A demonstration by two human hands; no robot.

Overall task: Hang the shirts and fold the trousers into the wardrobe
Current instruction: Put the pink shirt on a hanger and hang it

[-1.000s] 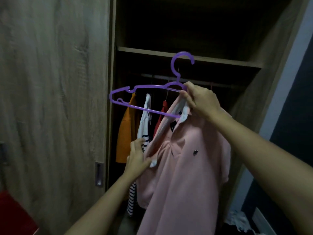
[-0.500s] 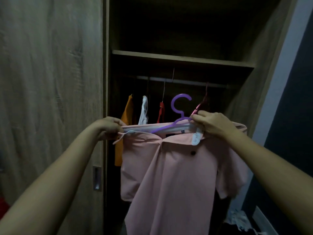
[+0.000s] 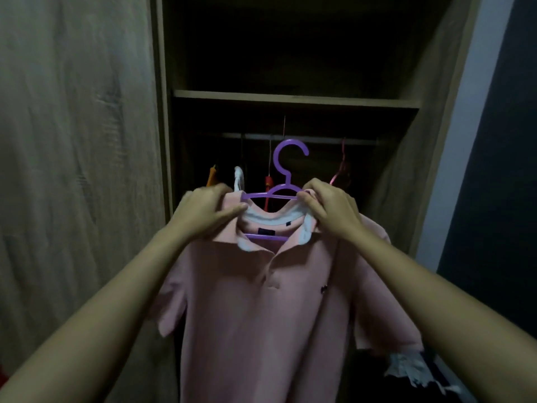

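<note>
Risen since before, shirt (image 3: pixel 261 301) sits on hanger (image 3: pixel 286 181), hook just below rail (image 3: pixel 319 139); left hand (image 3: pixel 203 213) and right hand (image 3: pixel 331 210) pinch its collar.

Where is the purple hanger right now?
Head view, centre: purple hanger inside the pink polo shirt, held between left hand and right hand, before the wardrobe.

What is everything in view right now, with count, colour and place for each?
polo shirt: one, pink with white collar, on the hanger, before the wardrobe
hanger: one, purple, in the shirt's neck
wardrobe: one, brown wood, open
rail: one, dark, under the shelf
orange garment: one, hanging, left
white garment: one, hanging beside it
red garment: one, hanging, centre
second hanger: one, pink, right
crumpled item: one, white, lower right
left hand: grips the shirt's shoulder
right hand: pinches the collar
</note>
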